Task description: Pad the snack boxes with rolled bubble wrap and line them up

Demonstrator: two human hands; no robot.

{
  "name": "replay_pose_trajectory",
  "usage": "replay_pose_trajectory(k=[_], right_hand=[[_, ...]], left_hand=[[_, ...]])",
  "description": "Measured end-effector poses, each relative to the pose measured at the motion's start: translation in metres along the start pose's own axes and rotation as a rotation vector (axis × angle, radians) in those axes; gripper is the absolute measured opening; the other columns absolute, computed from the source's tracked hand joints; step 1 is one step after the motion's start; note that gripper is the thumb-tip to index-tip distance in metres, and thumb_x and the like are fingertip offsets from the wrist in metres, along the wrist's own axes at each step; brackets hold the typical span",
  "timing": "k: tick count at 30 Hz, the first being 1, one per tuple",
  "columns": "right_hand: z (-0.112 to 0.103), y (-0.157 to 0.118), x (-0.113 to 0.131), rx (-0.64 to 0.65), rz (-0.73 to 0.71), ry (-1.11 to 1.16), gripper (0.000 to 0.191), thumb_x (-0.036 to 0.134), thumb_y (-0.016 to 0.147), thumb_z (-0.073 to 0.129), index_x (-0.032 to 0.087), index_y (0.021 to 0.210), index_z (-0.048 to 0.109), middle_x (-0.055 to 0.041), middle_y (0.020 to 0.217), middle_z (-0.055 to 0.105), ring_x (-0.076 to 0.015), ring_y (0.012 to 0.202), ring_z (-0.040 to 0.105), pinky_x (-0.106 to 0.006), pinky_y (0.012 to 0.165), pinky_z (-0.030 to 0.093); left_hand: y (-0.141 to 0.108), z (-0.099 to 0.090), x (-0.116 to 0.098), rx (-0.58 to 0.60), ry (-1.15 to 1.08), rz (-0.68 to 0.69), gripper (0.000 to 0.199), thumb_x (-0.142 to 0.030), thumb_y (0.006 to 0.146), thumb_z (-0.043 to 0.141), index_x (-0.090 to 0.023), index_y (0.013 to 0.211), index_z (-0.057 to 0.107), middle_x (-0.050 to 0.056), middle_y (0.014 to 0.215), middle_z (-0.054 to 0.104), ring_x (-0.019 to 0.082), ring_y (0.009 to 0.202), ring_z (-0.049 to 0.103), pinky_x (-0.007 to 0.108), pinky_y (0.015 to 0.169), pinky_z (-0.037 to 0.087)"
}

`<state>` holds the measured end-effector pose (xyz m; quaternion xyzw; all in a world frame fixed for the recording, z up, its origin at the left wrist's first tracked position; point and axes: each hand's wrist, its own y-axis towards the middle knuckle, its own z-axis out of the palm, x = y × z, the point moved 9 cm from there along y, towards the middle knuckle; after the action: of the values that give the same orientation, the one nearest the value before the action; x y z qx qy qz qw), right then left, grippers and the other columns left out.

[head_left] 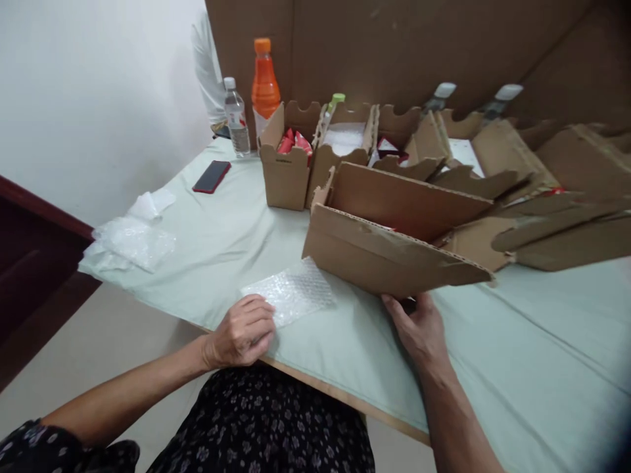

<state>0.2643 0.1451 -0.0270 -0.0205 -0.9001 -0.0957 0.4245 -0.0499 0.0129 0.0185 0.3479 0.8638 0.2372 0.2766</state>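
Flowered clothes (276, 420) come nearest. The left hand (248, 330) closes on bubble wrap (300, 295), probably light and soft; pinch its edge. On the surface (340, 355), the right hand (417, 322) touches a box (374, 256); grip unclear.

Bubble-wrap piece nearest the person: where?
Head view, below centre: the bubble-wrap piece lies on the pale green tablecloth, left end at the left hand, right end near the cardboard box the right hand touches.
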Motion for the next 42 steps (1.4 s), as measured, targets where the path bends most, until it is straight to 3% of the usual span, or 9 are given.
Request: replay_pose_trajectory(k=[7, 12, 17, 20, 26, 30, 33, 37, 42], right_hand=[[-0.023, -0.044, 0.006, -0.013, 0.017, -0.098, 0.038, 0.052, 0.087, 0.056, 0.02, 0.095, 0.074, -0.0105, 0.091, 0.078, -0.0251, 0.077, 0.069, -0.041, 0.08, 0.056], [0.036, -0.052, 0.053, 0.269, -0.117, -0.129, 0.037, 0.042, 0.089, 0.057, 0.02, 0.113, 0.075, -0.0104, 0.101, 0.08, -0.024, 0.076, 0.071, -0.038, 0.076, 0.056], [0.104, -0.04, 0.101, 0.502, -0.219, -0.262, 0.054, 0.031, 0.093, 0.057, 0.02, 0.146, 0.059, -0.0132, 0.12, 0.078, -0.0323, 0.099, 0.074, -0.044, 0.086, 0.055], [0.116, -0.044, 0.112, 0.563, -0.234, -0.202, 0.05, 0.025, 0.093, 0.057, 0.021, 0.142, 0.062, -0.0123, 0.126, 0.076, -0.0318, 0.11, 0.073, -0.044, 0.094, 0.055], [0.031, -0.067, 0.107, 0.203, -0.323, 0.075, 0.028, 0.029, 0.098, 0.057, 0.02, 0.118, 0.073, -0.0064, 0.1, 0.078, -0.0199, 0.083, 0.072, -0.033, 0.079, 0.059], [-0.031, -0.089, 0.081, -0.044, -0.304, -0.019, 0.022, 0.032, 0.098, 0.059, 0.022, 0.111, 0.073, -0.0042, 0.088, 0.076, -0.0173, 0.07, 0.068, -0.031, 0.07, 0.058], [-0.044, -0.102, 0.043, -0.028, -0.205, -0.181, 0.028, 0.04, 0.096, 0.058, 0.023, 0.113, 0.073, -0.0038, 0.084, 0.076, -0.0197, 0.067, 0.068, -0.036, 0.068, 0.058], [-0.058, -0.104, -0.004, -0.036, -0.045, -0.332, 0.05, 0.054, 0.09, 0.059, 0.022, 0.127, 0.068, -0.0073, 0.092, 0.077, -0.0255, 0.074, 0.071, -0.042, 0.067, 0.058], [-0.063, -0.059, 0.001, -0.106, -0.043, -0.184, 0.065, 0.059, 0.088, 0.061, 0.018, 0.139, 0.057, -0.0192, 0.132, 0.069, -0.0326, 0.109, 0.069, -0.048, 0.088, 0.057]], left_hand=[[-0.014, 0.003, 0.029, 0.098, 0.249, -0.354, 0.03, -0.023, 0.091, 0.064, -0.014, 0.119, 0.066, 0.016, 0.114, 0.066, 0.033, 0.109, 0.061, 0.052, 0.093, 0.052], [-0.011, 0.009, 0.028, 0.13, 0.244, -0.32, 0.017, -0.019, 0.094, 0.061, -0.019, 0.108, 0.069, 0.012, 0.109, 0.069, 0.031, 0.106, 0.061, 0.049, 0.093, 0.051], [-0.014, 0.007, 0.028, 0.087, 0.175, -0.291, 0.017, -0.011, 0.095, 0.054, -0.021, 0.096, 0.068, 0.008, 0.099, 0.071, 0.027, 0.103, 0.064, 0.046, 0.093, 0.054], [-0.012, -0.002, 0.028, 0.006, 0.108, -0.283, 0.015, -0.011, 0.095, 0.055, -0.022, 0.096, 0.065, 0.006, 0.093, 0.072, 0.025, 0.097, 0.068, 0.044, 0.091, 0.055], [0.003, -0.019, 0.05, -0.177, -0.1, -0.503, 0.007, -0.018, 0.094, 0.058, -0.023, 0.09, 0.059, 0.006, 0.1, 0.072, 0.021, 0.096, 0.071, 0.035, 0.086, 0.058], [0.011, 0.006, 0.062, -0.123, -0.166, -0.564, 0.007, -0.023, 0.091, 0.058, -0.022, 0.086, 0.062, 0.007, 0.101, 0.073, 0.024, 0.1, 0.07, 0.039, 0.089, 0.057], [0.008, 0.029, 0.065, 0.005, -0.122, -0.535, 0.012, -0.021, 0.083, 0.057, -0.021, 0.089, 0.067, 0.01, 0.107, 0.074, 0.032, 0.109, 0.067, 0.05, 0.096, 0.055], [0.001, 0.025, 0.08, 0.012, -0.154, -0.623, 0.051, -0.016, 0.072, 0.055, -0.018, 0.122, 0.065, 0.015, 0.13, 0.068, 0.035, 0.125, 0.063, 0.055, 0.107, 0.051], [0.047, 0.022, 0.104, -0.076, -0.333, -0.702, 0.077, -0.021, 0.075, 0.059, -0.02, 0.151, 0.047, 0.016, 0.157, 0.051, 0.035, 0.144, 0.05, 0.055, 0.119, 0.042]])
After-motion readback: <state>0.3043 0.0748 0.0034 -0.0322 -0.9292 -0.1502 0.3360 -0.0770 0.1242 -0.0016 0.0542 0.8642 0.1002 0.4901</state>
